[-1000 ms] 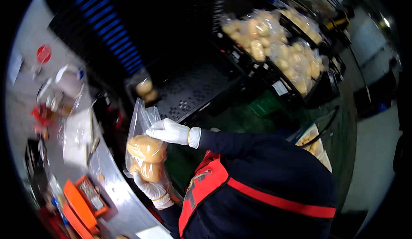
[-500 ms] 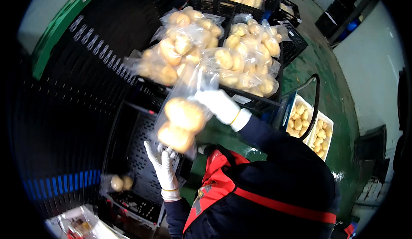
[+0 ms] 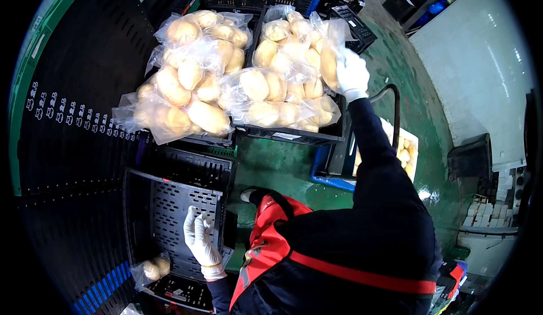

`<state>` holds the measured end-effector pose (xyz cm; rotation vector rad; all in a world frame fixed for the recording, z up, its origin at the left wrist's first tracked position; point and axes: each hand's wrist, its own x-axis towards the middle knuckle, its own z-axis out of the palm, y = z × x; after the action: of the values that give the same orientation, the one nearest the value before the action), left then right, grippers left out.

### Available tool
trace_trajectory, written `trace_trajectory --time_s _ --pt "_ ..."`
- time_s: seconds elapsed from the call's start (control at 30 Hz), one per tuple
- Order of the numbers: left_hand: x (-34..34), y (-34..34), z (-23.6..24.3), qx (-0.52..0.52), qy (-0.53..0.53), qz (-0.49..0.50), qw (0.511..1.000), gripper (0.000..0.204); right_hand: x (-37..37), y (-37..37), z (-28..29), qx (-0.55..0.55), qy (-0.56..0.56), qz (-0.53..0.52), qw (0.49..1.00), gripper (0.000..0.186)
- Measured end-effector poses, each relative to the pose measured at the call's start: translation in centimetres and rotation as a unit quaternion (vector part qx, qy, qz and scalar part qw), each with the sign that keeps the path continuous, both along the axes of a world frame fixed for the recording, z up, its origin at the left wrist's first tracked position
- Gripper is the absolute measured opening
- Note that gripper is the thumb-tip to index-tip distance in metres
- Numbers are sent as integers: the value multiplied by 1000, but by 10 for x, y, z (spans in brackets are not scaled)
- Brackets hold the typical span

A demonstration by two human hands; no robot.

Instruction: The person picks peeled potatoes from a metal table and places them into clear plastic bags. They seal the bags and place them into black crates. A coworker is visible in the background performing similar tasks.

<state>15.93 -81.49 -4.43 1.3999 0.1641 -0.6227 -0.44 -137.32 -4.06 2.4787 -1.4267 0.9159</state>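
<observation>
Out at the right side of the right black crate (image 3: 317, 138), my white-gloved right hand (image 3: 353, 73) is closed on a clear plastic bag of potatoes (image 3: 329, 60). The bag stands tilted against other bagged potatoes (image 3: 266, 89) there. My left hand (image 3: 202, 241), also gloved, hovers above a lower black crate (image 3: 186, 193) with its fingers apart and nothing in them. In the near left corner of that crate lies one small bag of potatoes (image 3: 156, 268).
More bagged potatoes (image 3: 189, 83) heap the left crate beside it. A tall wall of black crates (image 3: 73, 94) rises on my left. Loose potatoes fill a white box (image 3: 412, 159) at the right, near a bent dark handle (image 3: 396, 111). The green floor (image 3: 271, 168) looks wet.
My right hand has swung away and to the right, from above the lower crate to the right crate. No bag hangs over my left hand now. The view has shifted.
</observation>
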Motion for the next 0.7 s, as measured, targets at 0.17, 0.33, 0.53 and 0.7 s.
trace_trajectory --time_s 0.17,0.33,0.53,0.7 --pt "-5 -19 8 34 30 -10 999 39 6 18 -113 135 88 17 987 84" --pt "-16 -7 -2 14 28 -5 999 39 14 4 -146 102 116 39 987 102" --pt "-24 23 15 56 -40 0 998 41 71 31 -45 141 113 199 963 72" --pt "-70 76 0 59 -30 121 990 41 207 150 -6 102 -12 541 834 47"
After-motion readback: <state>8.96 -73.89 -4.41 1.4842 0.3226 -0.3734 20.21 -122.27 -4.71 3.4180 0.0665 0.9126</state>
